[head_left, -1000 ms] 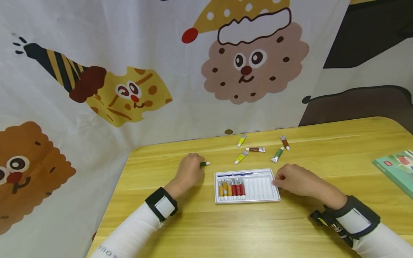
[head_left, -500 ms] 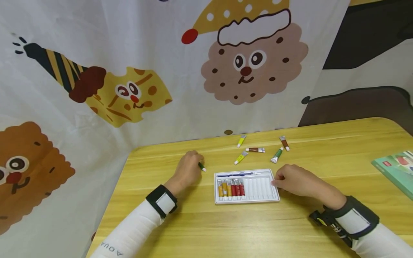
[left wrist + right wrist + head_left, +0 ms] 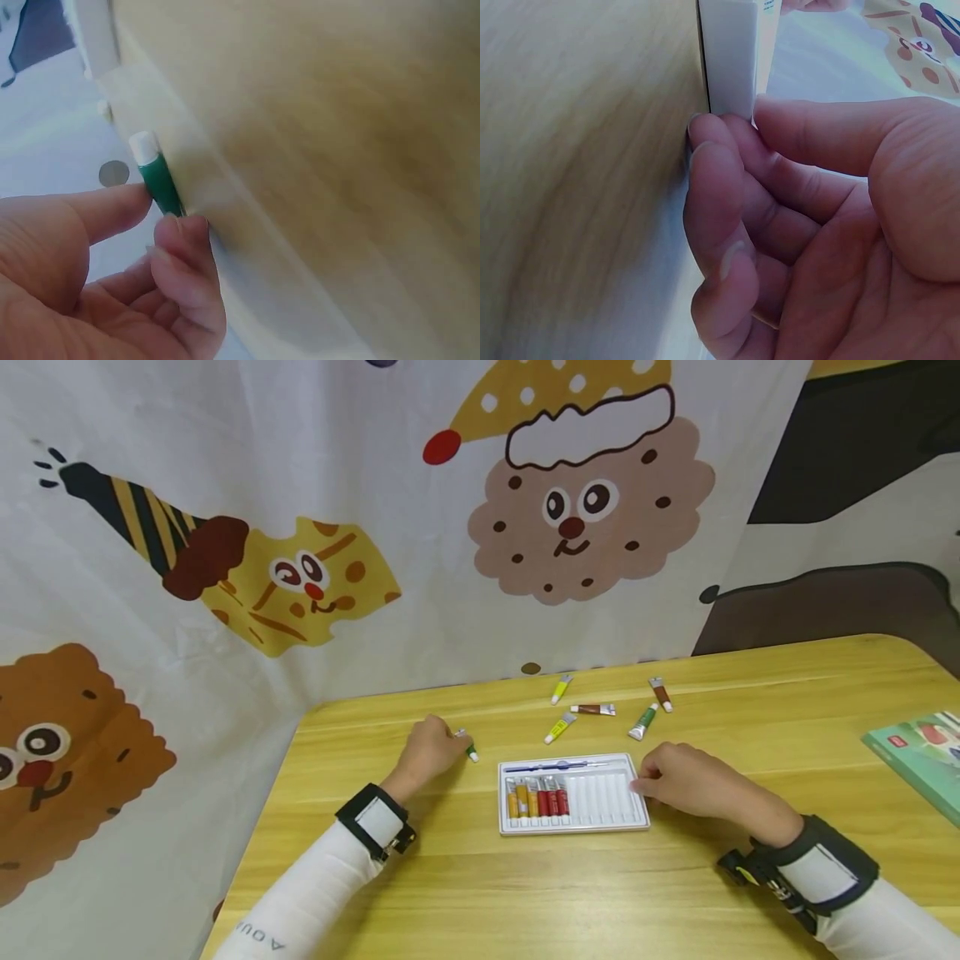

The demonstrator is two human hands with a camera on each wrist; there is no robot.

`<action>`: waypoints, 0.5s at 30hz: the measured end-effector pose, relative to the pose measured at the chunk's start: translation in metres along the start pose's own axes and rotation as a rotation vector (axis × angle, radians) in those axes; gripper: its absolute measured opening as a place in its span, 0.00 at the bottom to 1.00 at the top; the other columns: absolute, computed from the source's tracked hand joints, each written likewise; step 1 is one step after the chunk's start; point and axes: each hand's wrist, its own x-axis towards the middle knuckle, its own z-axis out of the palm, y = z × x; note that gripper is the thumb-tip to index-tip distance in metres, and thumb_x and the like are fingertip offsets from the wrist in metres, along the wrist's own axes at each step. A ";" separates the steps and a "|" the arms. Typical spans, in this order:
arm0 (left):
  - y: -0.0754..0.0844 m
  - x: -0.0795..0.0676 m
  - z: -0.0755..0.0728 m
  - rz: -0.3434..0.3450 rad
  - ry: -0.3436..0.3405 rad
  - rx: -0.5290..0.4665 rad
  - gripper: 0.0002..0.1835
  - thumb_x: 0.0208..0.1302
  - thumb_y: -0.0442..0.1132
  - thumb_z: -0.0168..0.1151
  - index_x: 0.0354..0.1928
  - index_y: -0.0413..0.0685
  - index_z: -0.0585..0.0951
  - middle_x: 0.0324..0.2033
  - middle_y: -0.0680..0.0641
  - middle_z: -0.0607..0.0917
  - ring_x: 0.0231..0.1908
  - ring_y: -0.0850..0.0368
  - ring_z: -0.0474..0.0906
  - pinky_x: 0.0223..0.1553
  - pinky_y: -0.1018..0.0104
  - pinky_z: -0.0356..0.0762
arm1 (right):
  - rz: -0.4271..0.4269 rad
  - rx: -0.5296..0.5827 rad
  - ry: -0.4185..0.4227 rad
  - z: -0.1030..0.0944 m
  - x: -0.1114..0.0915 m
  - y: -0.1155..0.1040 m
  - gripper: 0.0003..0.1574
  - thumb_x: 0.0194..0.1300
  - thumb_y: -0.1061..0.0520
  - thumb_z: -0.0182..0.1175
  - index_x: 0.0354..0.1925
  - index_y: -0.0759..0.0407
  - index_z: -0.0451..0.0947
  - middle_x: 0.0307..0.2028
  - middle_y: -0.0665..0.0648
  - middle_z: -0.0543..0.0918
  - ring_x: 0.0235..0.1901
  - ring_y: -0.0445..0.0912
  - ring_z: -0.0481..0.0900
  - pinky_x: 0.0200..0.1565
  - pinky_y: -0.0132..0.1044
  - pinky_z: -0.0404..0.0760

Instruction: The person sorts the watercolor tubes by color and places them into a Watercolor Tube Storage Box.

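In the head view, my left hand (image 3: 426, 753) pinches a green paint tube (image 3: 471, 750) left of the white plastic tray (image 3: 613, 800). The left wrist view shows the tube (image 3: 159, 178) between thumb and fingertips, its white cap pointing away from the palm. My right hand (image 3: 692, 783) grips the tray's right edge; from the right wrist, the thumb lies on the rim and curled fingers touch the side of the tray (image 3: 732, 56). Yellow-orange tubes (image 3: 522, 802) and red tubes (image 3: 552, 800) fill the tray's left slots, under a blue paintbrush (image 3: 547, 767). The right slots are bare.
Behind the tray lie two yellow tubes (image 3: 559, 727), two brown tubes (image 3: 592, 709) and another green tube (image 3: 643, 722). A green box (image 3: 918, 756) sits at the table's right. A cartoon-printed cloth (image 3: 420, 627) hangs along the back edge.
The green tube in my left hand has turned from pointing right to pointing down and right, and more of it shows. The left hand has shifted slightly left; the right hand and tray stay put.
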 end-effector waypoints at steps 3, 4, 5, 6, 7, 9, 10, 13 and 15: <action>0.000 0.005 0.000 -0.034 -0.030 -0.050 0.28 0.67 0.40 0.70 0.10 0.46 0.71 0.07 0.55 0.65 0.11 0.62 0.59 0.15 0.70 0.55 | -0.003 -0.003 0.004 0.000 0.000 0.000 0.14 0.73 0.57 0.66 0.27 0.53 0.83 0.17 0.47 0.69 0.18 0.42 0.64 0.22 0.32 0.59; 0.000 0.006 0.000 -0.049 -0.043 -0.067 0.26 0.67 0.40 0.71 0.11 0.44 0.74 0.07 0.54 0.67 0.11 0.62 0.60 0.15 0.70 0.56 | -0.007 -0.004 0.006 0.000 0.000 0.001 0.14 0.73 0.57 0.66 0.27 0.53 0.83 0.17 0.47 0.69 0.18 0.42 0.64 0.22 0.32 0.59; 0.002 0.007 -0.001 -0.069 -0.056 -0.087 0.24 0.66 0.39 0.71 0.12 0.42 0.77 0.08 0.53 0.69 0.11 0.61 0.62 0.15 0.70 0.58 | -0.001 -0.003 0.004 0.001 0.000 0.000 0.14 0.73 0.56 0.66 0.27 0.53 0.83 0.17 0.47 0.69 0.18 0.42 0.64 0.22 0.32 0.59; 0.003 0.007 -0.001 -0.089 -0.069 -0.103 0.22 0.66 0.38 0.72 0.14 0.40 0.79 0.08 0.51 0.72 0.11 0.60 0.64 0.15 0.70 0.59 | -0.001 -0.003 0.004 0.001 0.000 0.000 0.14 0.73 0.56 0.66 0.27 0.53 0.83 0.17 0.47 0.69 0.18 0.41 0.64 0.22 0.32 0.59; 0.005 0.007 -0.001 -0.108 -0.080 -0.112 0.19 0.65 0.37 0.72 0.16 0.38 0.82 0.09 0.50 0.74 0.12 0.60 0.65 0.15 0.70 0.60 | -0.006 -0.003 0.006 0.001 0.000 0.001 0.14 0.73 0.56 0.66 0.27 0.53 0.83 0.17 0.47 0.69 0.18 0.42 0.64 0.22 0.32 0.59; 0.008 0.007 -0.001 -0.142 -0.091 -0.119 0.16 0.64 0.36 0.73 0.19 0.37 0.84 0.11 0.48 0.77 0.12 0.60 0.66 0.15 0.70 0.60 | -0.010 -0.001 0.006 0.001 0.000 0.001 0.14 0.73 0.56 0.66 0.27 0.53 0.83 0.17 0.47 0.70 0.18 0.41 0.64 0.22 0.32 0.59; 0.010 0.007 -0.001 -0.152 -0.091 -0.119 0.15 0.63 0.36 0.73 0.20 0.36 0.85 0.12 0.47 0.78 0.13 0.60 0.66 0.15 0.71 0.61 | -0.011 0.001 0.005 0.001 0.000 0.001 0.14 0.73 0.56 0.66 0.27 0.53 0.83 0.17 0.47 0.70 0.18 0.41 0.64 0.22 0.32 0.59; 0.013 0.007 0.000 -0.168 -0.087 -0.121 0.14 0.63 0.37 0.74 0.22 0.36 0.85 0.13 0.48 0.79 0.14 0.61 0.67 0.16 0.71 0.61 | -0.009 0.003 0.004 0.001 0.000 0.001 0.15 0.73 0.56 0.66 0.27 0.52 0.82 0.17 0.47 0.70 0.18 0.41 0.63 0.22 0.31 0.58; 0.013 0.006 0.002 -0.161 -0.079 -0.157 0.13 0.64 0.37 0.74 0.24 0.37 0.86 0.14 0.48 0.80 0.15 0.60 0.69 0.17 0.71 0.64 | 0.002 0.005 0.000 0.001 0.000 0.001 0.15 0.73 0.56 0.66 0.26 0.52 0.82 0.17 0.47 0.71 0.18 0.41 0.64 0.22 0.31 0.59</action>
